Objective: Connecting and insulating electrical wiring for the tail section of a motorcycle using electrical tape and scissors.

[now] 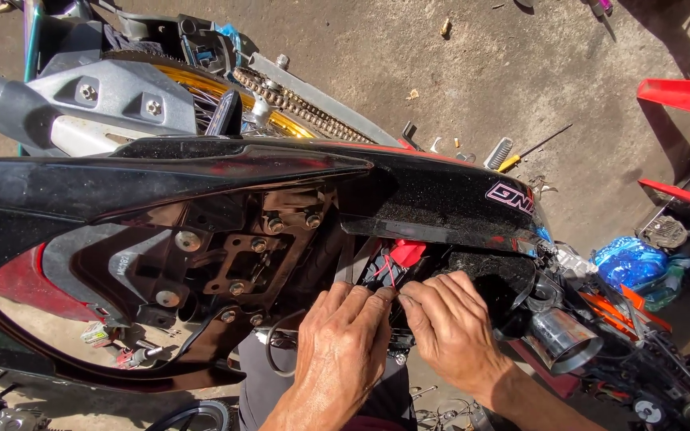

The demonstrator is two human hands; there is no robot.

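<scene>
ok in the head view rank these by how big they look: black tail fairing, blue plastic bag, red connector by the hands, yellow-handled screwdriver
1. black tail fairing
2. blue plastic bag
3. yellow-handled screwdriver and red connector: too close to rank, and the screwdriver lies farther from the camera.

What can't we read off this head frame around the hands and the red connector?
- Fingertips of left hand and right hand: curled in, so their grip is unreadable.
- Red connector and thin wires: lower ends hidden by fingers and black fairing.
- Motorcycle's front: cut off by the left edge.
- Tools on the ground: too small to identify.
</scene>
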